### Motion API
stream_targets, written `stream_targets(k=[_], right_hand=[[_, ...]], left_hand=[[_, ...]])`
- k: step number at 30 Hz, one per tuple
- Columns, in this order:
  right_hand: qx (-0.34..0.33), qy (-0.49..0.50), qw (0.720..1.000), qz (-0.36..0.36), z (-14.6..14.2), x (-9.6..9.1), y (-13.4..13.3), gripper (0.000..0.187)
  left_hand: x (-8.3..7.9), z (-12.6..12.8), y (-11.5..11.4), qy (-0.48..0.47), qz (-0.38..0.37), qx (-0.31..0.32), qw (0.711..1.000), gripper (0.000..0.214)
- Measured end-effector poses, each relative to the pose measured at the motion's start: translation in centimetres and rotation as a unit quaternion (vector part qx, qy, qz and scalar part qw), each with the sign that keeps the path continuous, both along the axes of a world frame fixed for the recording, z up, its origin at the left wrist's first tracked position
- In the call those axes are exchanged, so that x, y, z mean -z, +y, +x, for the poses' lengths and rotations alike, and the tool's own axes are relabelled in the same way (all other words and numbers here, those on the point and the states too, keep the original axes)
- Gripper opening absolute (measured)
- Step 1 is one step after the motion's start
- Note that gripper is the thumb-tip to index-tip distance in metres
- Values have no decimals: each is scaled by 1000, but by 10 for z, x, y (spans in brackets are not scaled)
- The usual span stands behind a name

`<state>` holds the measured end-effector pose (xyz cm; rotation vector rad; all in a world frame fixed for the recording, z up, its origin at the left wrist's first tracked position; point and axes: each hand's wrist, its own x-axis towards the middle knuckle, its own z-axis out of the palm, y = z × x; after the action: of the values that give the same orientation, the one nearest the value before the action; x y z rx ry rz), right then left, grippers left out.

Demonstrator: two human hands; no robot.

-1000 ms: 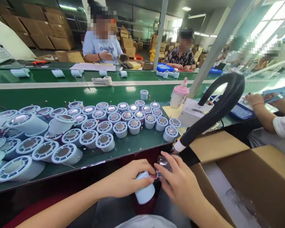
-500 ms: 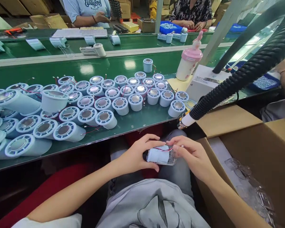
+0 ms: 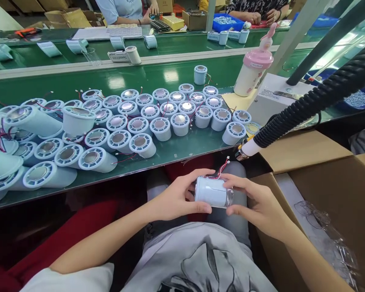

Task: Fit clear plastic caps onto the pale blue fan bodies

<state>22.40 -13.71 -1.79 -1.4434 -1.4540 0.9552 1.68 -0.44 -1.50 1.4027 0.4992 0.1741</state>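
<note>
Over my lap I hold a light-blue cylinder (image 3: 211, 194) lying on its side. Red and white wires (image 3: 221, 168) stick up from its top edge, ending in a small white connector. My left hand (image 3: 182, 192) is closed round the left end, thumb along the front. At the right end, where clear plastic (image 3: 229, 198) shows, my right hand (image 3: 258, 202) grips with fingers above and thumb below. Whether the plastic wraps the whole cylinder I cannot tell. Many similar light-blue cylinders (image 3: 142, 145) with wires stand or lean on the green table (image 3: 167, 156) ahead.
An open cardboard box (image 3: 331, 182) with clear plastic pieces (image 3: 325, 231) stands at my right. A black ribbed hose (image 3: 310, 97) with a white-tipped nozzle (image 3: 249, 148) hangs above it. Beyond are a pink-lidded cup (image 3: 254, 73), a conveyor (image 3: 170, 52) and two people at work.
The cylinder has turned in my hands, and its wires now point upward. My right fingers have moved from the wires to the cylinder's right end. The view has shifted slightly.
</note>
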Motion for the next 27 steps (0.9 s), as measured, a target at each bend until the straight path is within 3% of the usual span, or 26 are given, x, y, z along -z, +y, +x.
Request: stream_targets(k=[12,22,27], right_hand=[[-1,176,979,-101,-2,-4,3,38],[5,282,947,-152,-4,1,7,30],[22,330,928,-172,-9,3,10,35]], left_hand=[[-5,-5,2,-34,158,24,987,76],[-4,-6,4,-70,212,40,974,78],[-1,-8,6,-106,237,44,965,79]])
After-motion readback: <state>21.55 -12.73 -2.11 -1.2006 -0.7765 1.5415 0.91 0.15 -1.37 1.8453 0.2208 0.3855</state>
